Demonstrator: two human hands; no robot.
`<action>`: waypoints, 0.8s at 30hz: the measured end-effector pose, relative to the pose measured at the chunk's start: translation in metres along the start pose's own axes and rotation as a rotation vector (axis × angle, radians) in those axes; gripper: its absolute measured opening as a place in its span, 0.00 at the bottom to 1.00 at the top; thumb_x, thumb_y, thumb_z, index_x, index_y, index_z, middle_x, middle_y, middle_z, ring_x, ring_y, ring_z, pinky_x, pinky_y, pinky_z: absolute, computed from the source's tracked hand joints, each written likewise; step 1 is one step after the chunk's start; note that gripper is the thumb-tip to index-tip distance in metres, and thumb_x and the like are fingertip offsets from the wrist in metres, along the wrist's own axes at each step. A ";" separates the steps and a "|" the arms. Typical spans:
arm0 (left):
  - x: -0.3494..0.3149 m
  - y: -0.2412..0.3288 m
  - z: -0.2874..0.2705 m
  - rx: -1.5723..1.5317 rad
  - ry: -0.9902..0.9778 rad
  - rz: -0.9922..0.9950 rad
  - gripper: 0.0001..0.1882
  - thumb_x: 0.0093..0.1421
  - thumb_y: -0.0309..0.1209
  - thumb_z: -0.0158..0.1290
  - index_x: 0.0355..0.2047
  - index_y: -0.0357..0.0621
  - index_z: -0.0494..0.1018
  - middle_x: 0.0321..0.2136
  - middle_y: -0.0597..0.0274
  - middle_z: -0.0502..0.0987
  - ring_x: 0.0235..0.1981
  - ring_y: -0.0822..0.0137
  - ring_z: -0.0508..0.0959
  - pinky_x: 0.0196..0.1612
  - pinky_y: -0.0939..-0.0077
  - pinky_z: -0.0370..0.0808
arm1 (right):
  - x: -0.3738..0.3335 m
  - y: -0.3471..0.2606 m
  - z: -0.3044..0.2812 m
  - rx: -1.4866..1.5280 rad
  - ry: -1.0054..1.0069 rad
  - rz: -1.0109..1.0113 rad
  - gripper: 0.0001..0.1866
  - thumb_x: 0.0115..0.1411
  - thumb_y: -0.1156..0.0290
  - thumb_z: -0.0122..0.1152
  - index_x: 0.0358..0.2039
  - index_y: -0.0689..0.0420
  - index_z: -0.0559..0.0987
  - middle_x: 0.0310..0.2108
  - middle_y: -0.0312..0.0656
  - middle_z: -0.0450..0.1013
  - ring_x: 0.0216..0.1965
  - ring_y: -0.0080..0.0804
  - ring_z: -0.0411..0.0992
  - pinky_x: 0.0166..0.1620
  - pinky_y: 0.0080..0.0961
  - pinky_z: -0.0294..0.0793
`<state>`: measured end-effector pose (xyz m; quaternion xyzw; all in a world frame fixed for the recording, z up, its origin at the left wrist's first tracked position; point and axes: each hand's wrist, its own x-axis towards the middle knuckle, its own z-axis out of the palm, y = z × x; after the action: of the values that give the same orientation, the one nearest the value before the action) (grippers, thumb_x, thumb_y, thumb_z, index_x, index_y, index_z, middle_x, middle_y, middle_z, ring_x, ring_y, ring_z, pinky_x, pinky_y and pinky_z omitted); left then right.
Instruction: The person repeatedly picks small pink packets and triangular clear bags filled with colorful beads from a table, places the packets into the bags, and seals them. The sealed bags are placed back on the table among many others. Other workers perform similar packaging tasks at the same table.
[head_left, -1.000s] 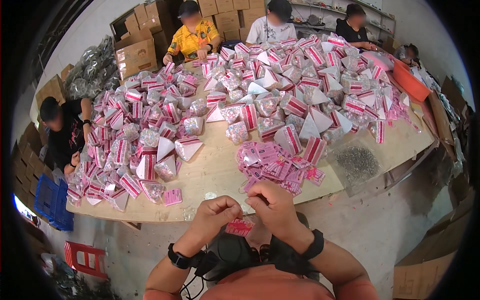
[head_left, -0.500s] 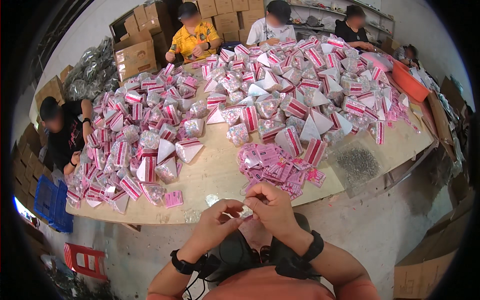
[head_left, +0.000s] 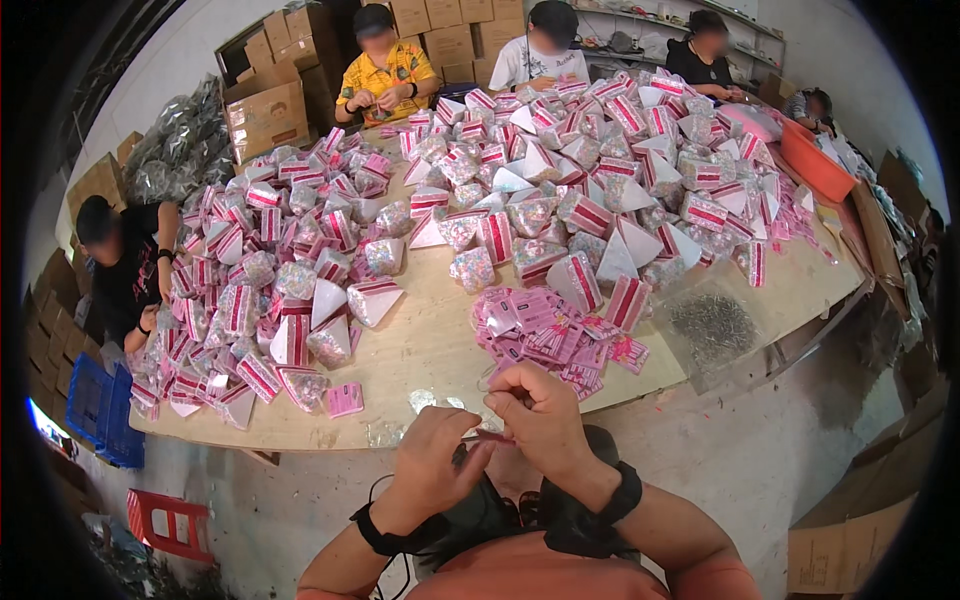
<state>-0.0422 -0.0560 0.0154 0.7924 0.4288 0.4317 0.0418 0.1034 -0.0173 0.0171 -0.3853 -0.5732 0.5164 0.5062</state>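
Just past the table's near edge, my left hand (head_left: 435, 455) holds a thin pink card (head_left: 493, 436), seen almost edge-on between thumb and fingers. My right hand (head_left: 545, 415) is close beside it, thumb and forefinger pinched together; what is in that pinch is too small to make out. Right beyond my hands lies a loose heap of pink printed cards (head_left: 540, 325). To its right, a clear plastic bag (head_left: 715, 325) holds many small metal pieces. A single pink card (head_left: 346, 399) lies near the table edge on the left.
Big piles of cake-slice-shaped pink and white packs (head_left: 600, 190) cover much of the wooden table (head_left: 430, 320). Co-workers sit along the far and left sides. An orange basin (head_left: 815, 165) stands far right; a blue crate (head_left: 100, 410) and red stool (head_left: 168, 522) are at left.
My left hand has turned slightly and its thumb now shows lower, with more of the pink card visible. The co-worker in yellow has brought both hands together.
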 end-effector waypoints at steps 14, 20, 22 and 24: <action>-0.001 -0.001 0.001 -0.258 0.124 -0.344 0.03 0.52 0.23 0.52 0.24 0.39 0.68 0.21 0.59 0.71 0.21 0.69 0.73 0.25 0.78 0.70 | -0.004 0.005 -0.011 0.329 -0.186 0.151 0.10 0.55 0.72 0.53 0.37 0.62 0.73 0.38 0.37 0.70 0.42 0.21 0.65 0.46 0.18 0.63; -0.001 0.005 0.002 -0.230 0.064 -0.390 0.04 0.50 0.22 0.53 0.22 0.38 0.69 0.20 0.60 0.71 0.21 0.70 0.73 0.24 0.80 0.69 | -0.010 0.020 0.000 0.591 -0.257 0.324 0.07 0.57 0.69 0.52 0.31 0.59 0.72 0.26 0.35 0.70 0.23 0.18 0.67 0.27 0.15 0.68; -0.001 -0.003 -0.004 -0.278 0.000 -0.333 0.06 0.49 0.23 0.53 0.28 0.38 0.70 0.26 0.59 0.72 0.27 0.69 0.73 0.29 0.78 0.70 | -0.012 0.017 0.001 0.655 -0.308 0.342 0.07 0.57 0.68 0.53 0.29 0.59 0.71 0.23 0.35 0.70 0.19 0.18 0.66 0.23 0.14 0.67; 0.003 -0.007 -0.009 -0.417 -0.090 -0.312 0.12 0.49 0.24 0.54 0.35 0.39 0.69 0.32 0.58 0.72 0.33 0.68 0.73 0.35 0.75 0.70 | -0.009 0.008 -0.007 0.600 -0.404 0.436 0.07 0.57 0.68 0.53 0.28 0.58 0.72 0.22 0.36 0.70 0.17 0.17 0.66 0.21 0.12 0.66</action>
<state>-0.0525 -0.0516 0.0200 0.7093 0.4455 0.4634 0.2892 0.1117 -0.0234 0.0069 -0.2241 -0.3901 0.8205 0.3526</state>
